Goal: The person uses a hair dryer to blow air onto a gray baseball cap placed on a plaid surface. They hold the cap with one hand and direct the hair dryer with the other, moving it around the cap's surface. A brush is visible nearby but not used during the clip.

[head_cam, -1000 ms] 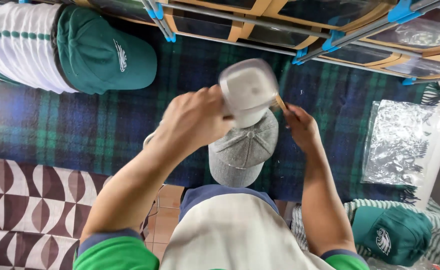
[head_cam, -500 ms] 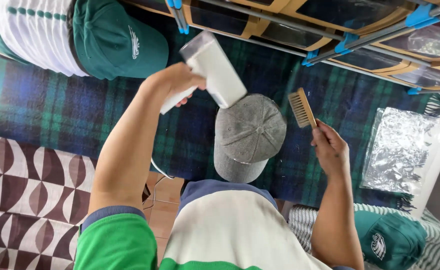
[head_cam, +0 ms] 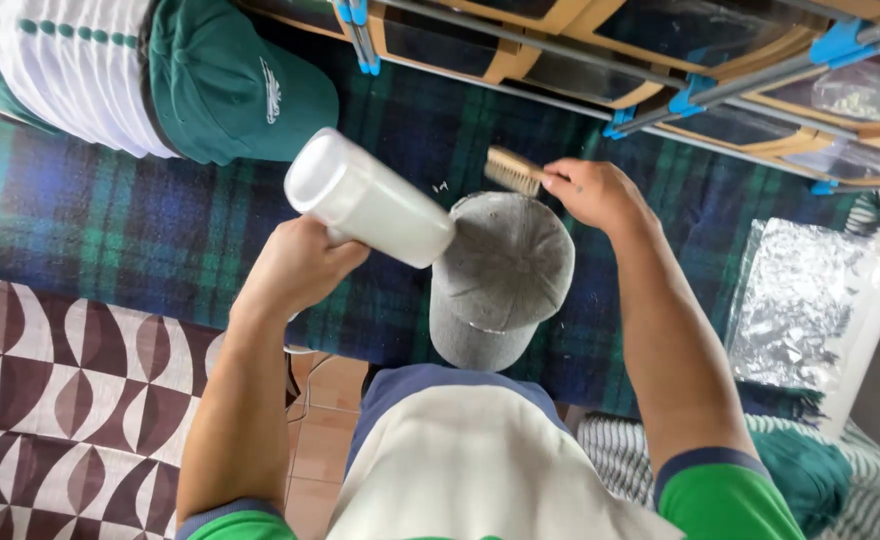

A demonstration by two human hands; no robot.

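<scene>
From the head cam, the soft grey cap [head_cam: 500, 275] sits mid-frame on the plaid bench [head_cam: 110, 230], probably light and floppy, best pinned by its brim, while left hand [head_cam: 295, 268] grips a white bottle [head_cam: 370, 200] and right hand [head_cam: 590, 192] pinches a brush [head_cam: 512, 170].

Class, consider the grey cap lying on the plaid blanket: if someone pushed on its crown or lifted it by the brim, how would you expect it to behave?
The grey cap looks like soft fabric, so its crown would probably dent under a push rather than resist. Its curved brim seems stiffer, so lifting there would likely carry the whole cap. On the woolly plaid blanket it should drag, not slide or roll.
</scene>
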